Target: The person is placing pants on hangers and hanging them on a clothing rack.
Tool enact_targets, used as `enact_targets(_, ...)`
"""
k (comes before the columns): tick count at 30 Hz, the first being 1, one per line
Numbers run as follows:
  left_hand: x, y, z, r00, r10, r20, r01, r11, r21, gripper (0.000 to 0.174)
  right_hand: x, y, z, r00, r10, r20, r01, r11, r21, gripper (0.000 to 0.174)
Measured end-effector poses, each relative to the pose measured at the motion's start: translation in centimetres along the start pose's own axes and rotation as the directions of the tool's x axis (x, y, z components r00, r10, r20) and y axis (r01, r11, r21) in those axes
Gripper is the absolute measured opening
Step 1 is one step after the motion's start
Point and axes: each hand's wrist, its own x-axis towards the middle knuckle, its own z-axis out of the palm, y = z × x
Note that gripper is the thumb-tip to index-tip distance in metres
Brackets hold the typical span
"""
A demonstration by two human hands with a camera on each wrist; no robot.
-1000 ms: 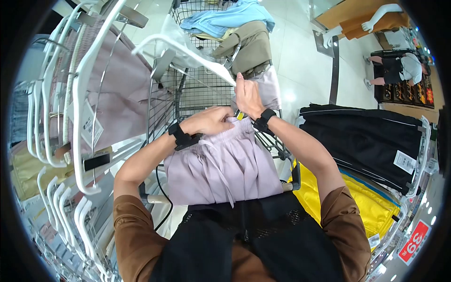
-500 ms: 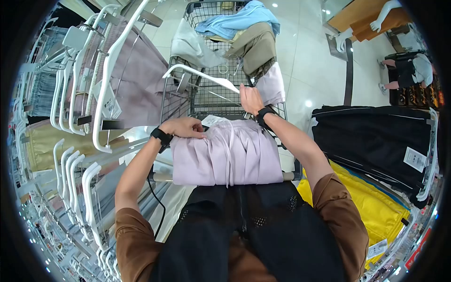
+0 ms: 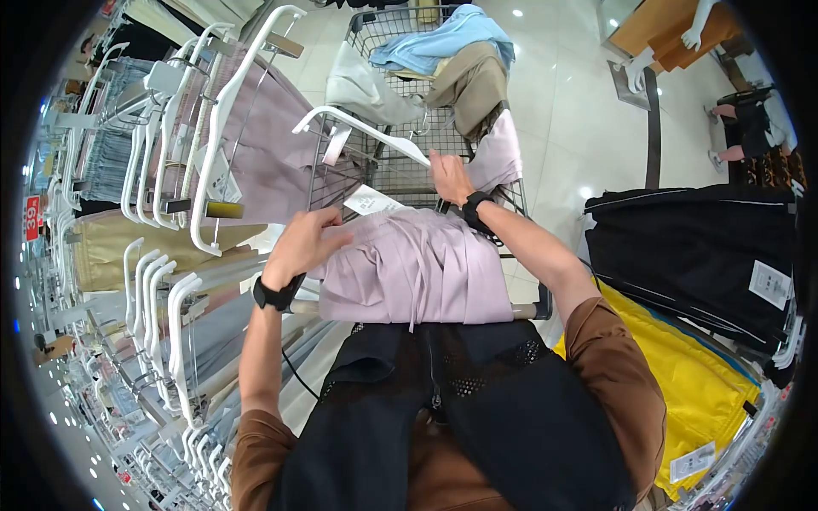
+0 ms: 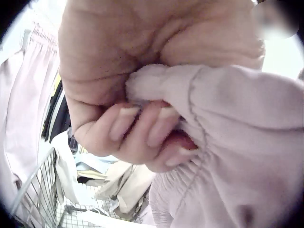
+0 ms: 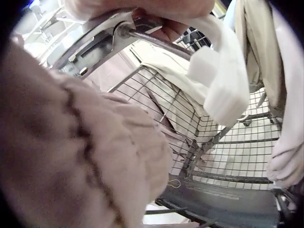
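Noting from left to right: white hangers [image 3: 226,128] with clothes on a rack [image 3: 149,89] at far left. Left hand [image 3: 298,243]: fingers curled round the left end of the waistband of the lilac trousers [image 3: 400,272]. The trousers lie bunched over the near end of the cart [image 3: 375,180], across its handle [image 3: 523,312], drawstring [image 3: 416,294] down the front. Paper tag [image 3: 368,201] just beyond the waistband. Right hand [image 3: 450,176]: gripping the right end of a loose hanger [image 3: 366,129], which slants far left above the basket; its left clip [image 3: 337,143] stands apart from the cloth. Cannot tell whether the right clip holds any. Right: black trousers [image 3: 682,255], yellow trousers [image 3: 682,366].

Risks, judged: uneven pull could slide the cloth off the handle; a swinging hanger could snag wire or rack; gathered elastic, if caught shallowly, could spring from a clip.
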Motion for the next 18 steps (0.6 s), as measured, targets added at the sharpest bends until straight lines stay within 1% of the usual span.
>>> enact_targets(1,-0.8,1.0,-0.5,0.999,-0.032,-0.039,0.033,0.999,0.027,0.031,-0.2,-0.6,-0.1,1.0,-0.015,0.015,0.014,0.999,0.038,0.057)
enact_targets(2,-1.4,1.5,-0.9,0.999,-0.037,-0.036,0.038,0.999,0.032,0.031,-0.3,-1.2,-0.2,1.0,-0.014,0.016,0.013,0.999,0.046,0.057)
enact_targets(4,-2.4,1.9,-1.5,0.984,-0.028,-0.175,0.059,0.983,0.171,0.028,-0.3,-2.2,0.0,0.999,-0.036,-0.034,0.042,0.981,0.192,0.058)
enact_targets(5,-2.6,1.5,-1.5,0.984,-0.035,-0.175,0.066,0.983,0.174,0.028,-0.2,-2.6,-0.1,0.999,-0.037,-0.03,0.042,0.979,0.198,0.058)
enact_targets(7,-2.9,0.3,-1.1,0.975,-0.138,-0.172,0.194,0.907,0.373,0.026,0.0,-3.0,-0.3,0.998,-0.041,-0.041,0.049,0.973,0.224,0.061)
enact_targets(8,-3.0,-0.4,-0.3,0.974,-0.142,-0.175,0.199,0.906,0.374,0.026,0.1,-3.2,-0.2,0.998,-0.044,-0.038,0.051,0.972,0.227,0.061)
enact_targets(10,-3.0,-0.9,0.8,0.977,0.016,-0.212,0.111,0.813,0.571,0.023,0.5,-3.2,-0.1,0.993,-0.055,-0.101,0.082,0.955,0.283,0.064)
enact_targets(11,-2.6,-0.9,1.7,0.972,-0.052,-0.227,0.168,0.832,0.53,0.023,0.7,-3.2,-0.1,0.993,-0.055,-0.102,0.082,0.955,0.286,0.064)
enact_targets(13,-0.8,0.1,2.6,0.974,0.035,-0.225,0.056,0.92,0.388,0.025,1.0,-2.8,0.0,0.993,0.038,-0.112,-0.005,0.958,0.287,0.066)
enact_targets(14,0.6,0.5,3.3,0.984,0.04,-0.175,0.016,0.953,0.303,0.026,1.1,-2.6,-0.1,0.994,0.039,-0.105,-0.007,0.957,0.289,0.066)
enact_targets(15,2.3,0.6,4.2,0.991,0.048,-0.128,-0.019,0.977,0.213,0.028,1.2,-2.7,-0.3,0.991,0.091,-0.1,-0.057,0.951,0.303,0.066)
enact_targets(16,4.3,0.4,5.2,0.999,0.041,-0.031,-0.035,0.986,0.161,0.033,1.3,-2.8,-0.5,0.986,0.141,-0.093,-0.105,0.943,0.315,0.066)
enact_targets(17,6.2,0.2,6.3,0.997,0.04,0.065,-0.047,0.993,0.107,0.039,1.5,-2.6,-0.5,0.984,0.16,-0.08,-0.127,0.939,0.321,0.066)
enact_targets(18,7.8,0.6,7.1,0.978,-0.055,0.201,0.053,0.998,0.013,0.045,1.7,-2.3,-0.5,0.985,0.155,-0.073,-0.124,0.939,0.32,0.066)
